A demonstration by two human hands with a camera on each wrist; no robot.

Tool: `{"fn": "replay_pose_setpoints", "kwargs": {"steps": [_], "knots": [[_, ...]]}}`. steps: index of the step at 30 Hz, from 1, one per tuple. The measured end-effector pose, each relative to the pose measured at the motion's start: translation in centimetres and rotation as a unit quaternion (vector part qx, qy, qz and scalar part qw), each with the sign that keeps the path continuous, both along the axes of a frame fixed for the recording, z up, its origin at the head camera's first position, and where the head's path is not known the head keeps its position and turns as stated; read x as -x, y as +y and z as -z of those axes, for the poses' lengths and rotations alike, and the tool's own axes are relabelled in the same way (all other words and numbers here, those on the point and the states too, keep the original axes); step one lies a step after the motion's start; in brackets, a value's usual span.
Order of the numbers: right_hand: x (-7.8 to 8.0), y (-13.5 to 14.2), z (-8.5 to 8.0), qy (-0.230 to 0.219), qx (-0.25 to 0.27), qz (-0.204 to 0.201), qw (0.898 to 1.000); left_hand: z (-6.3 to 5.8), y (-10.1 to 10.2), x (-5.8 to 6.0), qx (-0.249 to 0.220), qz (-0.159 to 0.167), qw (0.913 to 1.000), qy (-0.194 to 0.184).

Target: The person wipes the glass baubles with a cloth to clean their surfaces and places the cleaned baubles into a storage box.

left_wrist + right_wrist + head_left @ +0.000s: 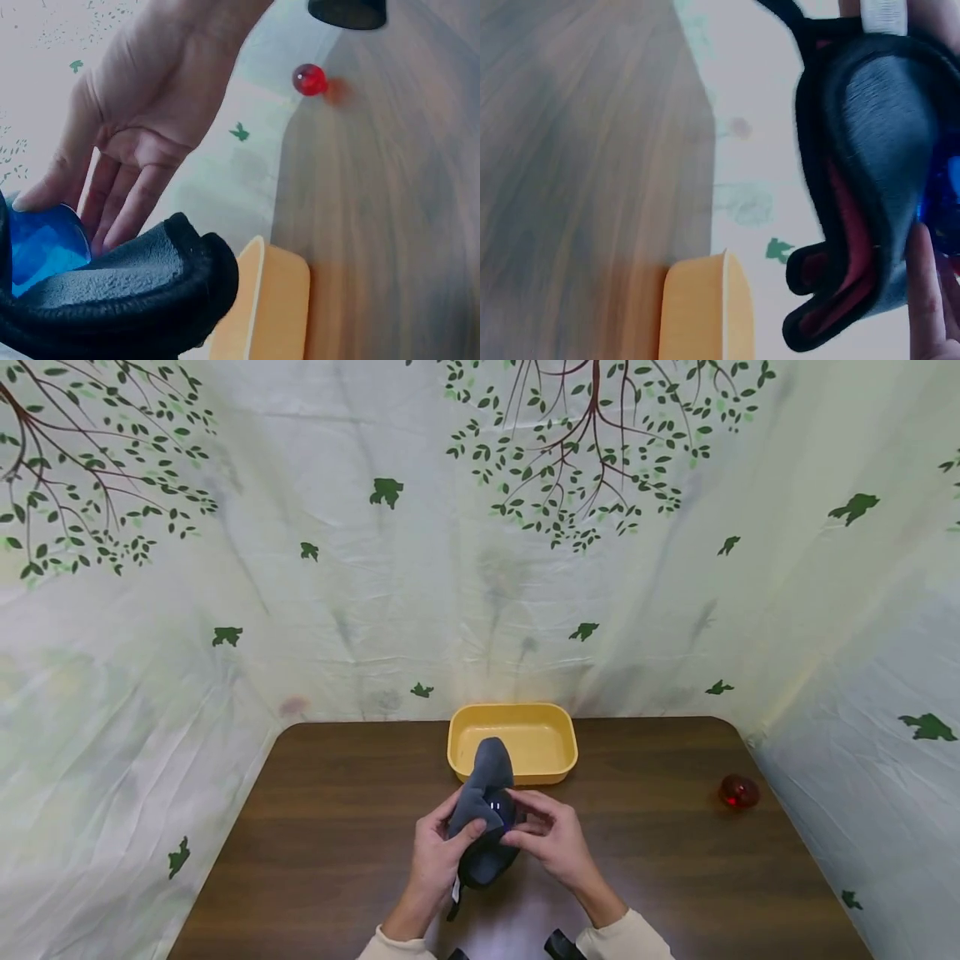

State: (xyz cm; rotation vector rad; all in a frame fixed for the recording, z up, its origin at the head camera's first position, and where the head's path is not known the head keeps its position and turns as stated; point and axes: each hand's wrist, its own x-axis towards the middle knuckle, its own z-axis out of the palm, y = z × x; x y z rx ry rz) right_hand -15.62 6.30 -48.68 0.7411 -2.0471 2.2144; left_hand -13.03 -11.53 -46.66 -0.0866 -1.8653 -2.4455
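Observation:
A soft dark grey fabric pouch with black edging is held up over the near middle of the table, in front of the yellow bin. My left hand grips it from the left, thumb on its front. A clear blue ball sits in the pouch's fold, partly covered by the cloth. My right hand pinches this ball from the right with thumb and fingertips. In the left wrist view, the right thumb lies on the ball. Reddish lining, a strap and a white tag show in the right wrist view.
The yellow bin stands at the table's back edge, just beyond the pouch. A clear red ball rests near the right edge of the brown table. Leaf-printed curtains hang behind and along both sides.

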Motion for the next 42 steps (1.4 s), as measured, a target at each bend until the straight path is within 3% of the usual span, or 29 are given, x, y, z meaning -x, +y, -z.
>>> {"fn": "replay_pose_setpoints", "kwargs": {"steps": [2, 5, 8, 11, 15, 19, 22, 26, 30, 36, 39, 42], "knots": [[0.2, -0.1, 0.2, 0.065, -0.01, 0.02, 0.998, 0.1, 0.0, -0.1, 0.0, 0.004, 1.0, -0.001], [0.7, -0.1, 0.6, 0.157, 0.0, 0.019, 0.987, 0.3, 0.0, -0.1, 0.001, 0.009, 0.9999, -0.008], [1.0, -0.1, 0.8, 0.196, 0.014, 0.012, 0.98, 0.5, 0.1, 0.0, 0.004, 0.015, 0.9998, -0.013], [0.7, -0.1, 1.0, 0.15, 0.019, 0.026, 0.988, 0.7, 0.1, 0.1, 0.011, 0.015, 0.9997, -0.014], [0.0, -0.5, 1.0, 0.034, 0.02, 0.061, 0.997, 0.9, 0.2, 0.2, 0.033, 0.013, 0.9993, 0.008], [-0.4, -1.0, 0.7, -0.057, 0.024, 0.088, 0.994, 1.1, 0.1, 0.3, 0.099, -0.002, 0.9932, 0.062], [-0.5, -1.3, 0.3, -0.115, 0.034, 0.088, 0.989, 1.2, 0.0, 0.3, 0.15, -0.02, 0.9836, 0.098], [-0.4, -1.4, 0.1, -0.165, 0.038, 0.083, 0.982, 1.3, 0.0, 0.3, 0.175, -0.028, 0.9768, 0.121], [-0.4, -1.4, 0.1, -0.169, 0.046, 0.076, 0.982, 1.4, 0.1, 0.2, 0.172, -0.026, 0.9768, 0.125], [-0.5, -1.2, 0.5, -0.135, 0.069, 0.067, 0.986, 1.4, 0.3, 0.2, 0.158, -0.03, 0.9795, 0.122], [-0.5, -1.2, 0.8, -0.1, 0.074, 0.066, 0.99, 1.3, 0.4, 0.2, 0.129, -0.027, 0.9864, 0.099], [-0.3, -1.1, 1.1, -0.044, 0.098, 0.042, 0.993, 1.2, 0.5, 0.2, 0.07, -0.014, 0.9958, 0.056]]}}
